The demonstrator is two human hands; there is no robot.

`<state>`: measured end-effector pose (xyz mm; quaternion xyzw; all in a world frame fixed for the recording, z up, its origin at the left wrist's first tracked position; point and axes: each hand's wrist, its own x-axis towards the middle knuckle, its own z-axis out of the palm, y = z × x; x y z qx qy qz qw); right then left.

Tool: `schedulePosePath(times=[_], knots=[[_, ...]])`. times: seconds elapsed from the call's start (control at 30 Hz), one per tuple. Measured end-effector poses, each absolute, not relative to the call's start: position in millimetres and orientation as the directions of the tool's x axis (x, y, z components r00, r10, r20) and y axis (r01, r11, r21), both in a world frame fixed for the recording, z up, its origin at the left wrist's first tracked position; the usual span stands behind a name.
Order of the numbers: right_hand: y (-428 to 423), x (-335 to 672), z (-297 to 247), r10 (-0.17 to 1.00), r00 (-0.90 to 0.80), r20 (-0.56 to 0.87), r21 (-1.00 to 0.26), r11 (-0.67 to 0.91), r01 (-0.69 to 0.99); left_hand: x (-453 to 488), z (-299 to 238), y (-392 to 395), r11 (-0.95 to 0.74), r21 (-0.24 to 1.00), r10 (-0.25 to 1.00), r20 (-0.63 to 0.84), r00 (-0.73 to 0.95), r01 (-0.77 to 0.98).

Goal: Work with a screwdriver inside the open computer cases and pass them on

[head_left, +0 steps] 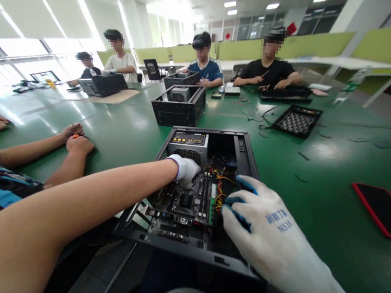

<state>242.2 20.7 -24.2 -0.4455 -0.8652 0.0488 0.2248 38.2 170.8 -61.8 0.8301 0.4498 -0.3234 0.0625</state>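
Note:
An open black computer case [202,247] lies in front of me, a motherboard [187,200] inside it. My left hand [188,169], in a white glove, reaches down to the board's far part, just in front of the grey power supply [187,145]. Its fingers are bunched and point downward; whatever they grip is hidden. Over the case's right side is my right hand [261,216], in a white glove with blue fingertips, its fingers bent and apart with nothing visible between them. Yellow and red cables [219,191] run beside a green memory stick [213,199].
Another open case [179,105] stands beyond mine on the green table [337,157]. A black tray of small parts [298,120] and a red-edged black tablet-like object [384,210] lie to the right. A co-worker's hands [77,139] rest at left; several people work across the table.

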Motion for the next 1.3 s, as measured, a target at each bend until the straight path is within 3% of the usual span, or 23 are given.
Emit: schedulePosePath(times=[1.3], knots=[[22.7, 243.7, -30.8, 0.819, -0.499, 0.283, -0.353, 0.573, 0.740, 39.1, -70.4, 177.1, -0.605, -0.207, 0.702, -0.595, 0.391, 0.769]])
